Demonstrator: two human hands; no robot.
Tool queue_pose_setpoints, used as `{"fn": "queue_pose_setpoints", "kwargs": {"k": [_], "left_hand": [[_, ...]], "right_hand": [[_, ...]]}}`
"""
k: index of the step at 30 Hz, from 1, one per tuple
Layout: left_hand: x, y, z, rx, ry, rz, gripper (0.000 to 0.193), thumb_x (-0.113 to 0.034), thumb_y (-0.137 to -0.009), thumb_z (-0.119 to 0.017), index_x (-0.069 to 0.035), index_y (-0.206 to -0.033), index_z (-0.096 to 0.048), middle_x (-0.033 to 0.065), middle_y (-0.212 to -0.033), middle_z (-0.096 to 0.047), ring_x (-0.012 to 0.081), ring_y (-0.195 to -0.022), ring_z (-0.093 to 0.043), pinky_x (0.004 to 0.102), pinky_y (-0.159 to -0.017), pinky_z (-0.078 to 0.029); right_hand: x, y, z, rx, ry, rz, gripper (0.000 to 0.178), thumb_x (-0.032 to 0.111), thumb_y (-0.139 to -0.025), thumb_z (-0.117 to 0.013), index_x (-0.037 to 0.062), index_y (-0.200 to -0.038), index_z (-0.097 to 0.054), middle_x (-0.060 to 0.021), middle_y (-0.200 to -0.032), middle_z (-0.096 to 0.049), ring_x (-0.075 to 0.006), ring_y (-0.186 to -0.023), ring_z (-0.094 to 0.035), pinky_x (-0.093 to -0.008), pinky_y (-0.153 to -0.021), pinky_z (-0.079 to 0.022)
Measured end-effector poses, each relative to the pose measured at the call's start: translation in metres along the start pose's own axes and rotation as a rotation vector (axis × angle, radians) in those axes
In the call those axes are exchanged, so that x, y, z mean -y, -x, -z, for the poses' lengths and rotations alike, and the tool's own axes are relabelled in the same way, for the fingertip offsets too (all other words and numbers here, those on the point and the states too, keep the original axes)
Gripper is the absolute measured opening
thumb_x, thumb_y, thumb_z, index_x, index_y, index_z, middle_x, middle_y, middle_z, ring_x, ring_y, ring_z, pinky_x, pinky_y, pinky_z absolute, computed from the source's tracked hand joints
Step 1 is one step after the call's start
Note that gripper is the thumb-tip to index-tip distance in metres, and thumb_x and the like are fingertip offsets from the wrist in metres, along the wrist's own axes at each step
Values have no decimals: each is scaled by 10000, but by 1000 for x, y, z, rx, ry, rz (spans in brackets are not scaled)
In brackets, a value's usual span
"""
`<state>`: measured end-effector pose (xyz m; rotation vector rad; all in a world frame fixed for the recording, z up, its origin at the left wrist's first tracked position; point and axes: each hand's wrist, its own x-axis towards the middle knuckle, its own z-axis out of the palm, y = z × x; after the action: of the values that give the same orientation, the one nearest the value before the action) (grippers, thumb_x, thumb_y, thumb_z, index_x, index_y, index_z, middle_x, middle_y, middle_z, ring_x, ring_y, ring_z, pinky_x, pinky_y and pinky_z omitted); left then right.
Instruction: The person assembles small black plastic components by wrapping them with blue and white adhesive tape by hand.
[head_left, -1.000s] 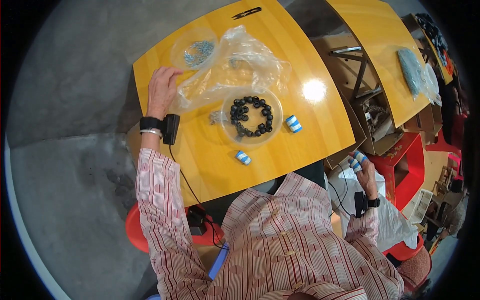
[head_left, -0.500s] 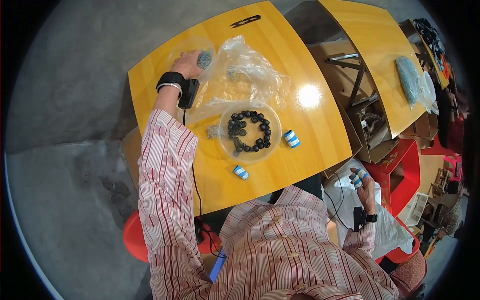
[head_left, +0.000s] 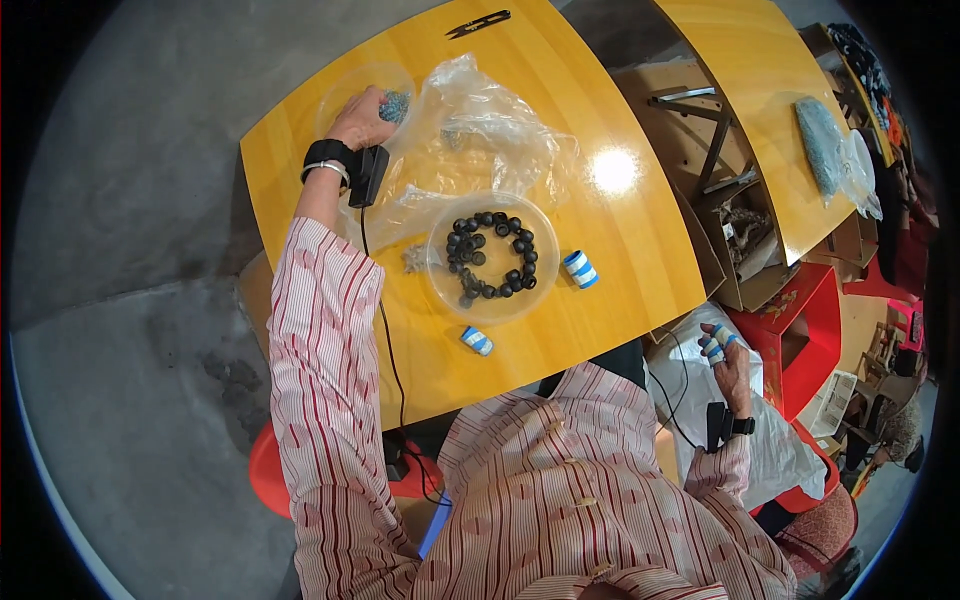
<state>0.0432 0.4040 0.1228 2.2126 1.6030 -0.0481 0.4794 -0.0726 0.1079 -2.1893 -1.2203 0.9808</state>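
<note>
My left hand (head_left: 359,122) is over a clear round bowl (head_left: 340,86) at the far left of the table. Its fingers bend down toward a small heap of grey-blue bits (head_left: 394,106), and their tips are hidden. Nearer me stands a second clear bowl (head_left: 541,292) with several black rounded beads (head_left: 529,256) in it. Off the table's right edge, my right hand (head_left: 733,368) hangs above a white plastic bag (head_left: 777,455). Blue-and-white tape wraps some of its fingers, which are stretched out and hold nothing I can see.
A crumpled clear plastic bag (head_left: 480,120) lies beside the bowls. Two blue-and-white rolls, one to the right (head_left: 580,269) and one nearer me (head_left: 477,341), rest on the table (head_left: 640,260). Black thread snips (head_left: 478,24) lie at the far edge. A red box (head_left: 800,330) stands right.
The view has shifted slightly, so the table and bowls appear a little further left. My left hand stays at the far bowl. My right hand has barely moved.
</note>
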Motion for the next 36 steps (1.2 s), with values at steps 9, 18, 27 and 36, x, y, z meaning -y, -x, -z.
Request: {"fn": "queue_pose_setpoints", "kwargs": {"k": [9,18,27,36], "left_hand": [[11,15,5,39,330,60,272,-196,-677,-718,-20,-855,-612,97,-825,-632,189,-724,-633,298,-604,-519],[18,33,44,100,1159,31,255,-108,-783,-711,-56,-993,-576,-5,-872,-575,80,-734,-568,206,-649,-499],[-83,73,26,306,793,-249,216,-140,-802,-668,-50,-982,-591,-2,-864,-568,61,-743,-554,199,-660,-472],[-83,94,-5,-95,308,-293,285,-198,-794,-634,-20,-1016,-633,115,-932,-655,222,-831,-628,322,-756,-499]], "right_hand": [[4,7,2,-10,4,-7,269,76,-880,-546,24,-1134,-620,-107,-835,-669,-165,-759,-622,-281,-697,-478],[3,4,5,-7,-1,6,261,72,-886,-547,23,-1132,-618,-98,-826,-658,-160,-751,-604,-280,-695,-471],[11,3,-2,5,18,25,261,59,-876,-566,22,-1129,-620,-95,-803,-633,-139,-748,-584,-271,-695,-466],[10,7,-1,-24,-3,32,254,69,-883,-571,16,-1127,-623,-101,-830,-642,-157,-745,-585,-270,-712,-472]]}}
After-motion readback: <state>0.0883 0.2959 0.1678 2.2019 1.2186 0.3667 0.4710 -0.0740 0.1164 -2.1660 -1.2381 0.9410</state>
